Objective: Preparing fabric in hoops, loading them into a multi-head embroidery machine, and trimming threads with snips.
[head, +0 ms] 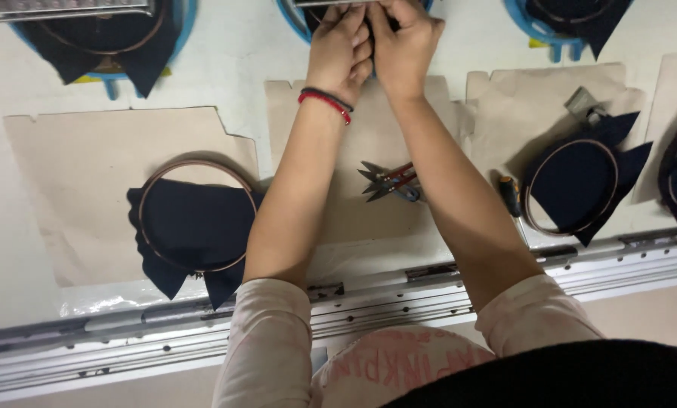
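Observation:
Both arms reach across the white work table to its far edge. My left hand (340,47), with a red and black band at the wrist, and my right hand (403,41) are pressed together on a blue round frame (292,19) holding dark cloth under a metal machine part. Their fingers are curled on the frame and cloth; what exactly each finger grips is hidden. Between my forearms lie small thread snips (387,181) with red handles on a brown paper sheet (369,151).
A dark navy cloth in a thin hoop (195,227) lies at left on brown paper. A second hooped cloth (576,185) lies at right, a screwdriver (511,198) beside it. More blue frames (104,34) sit along the far edge. A metal rail (429,291) runs along the front.

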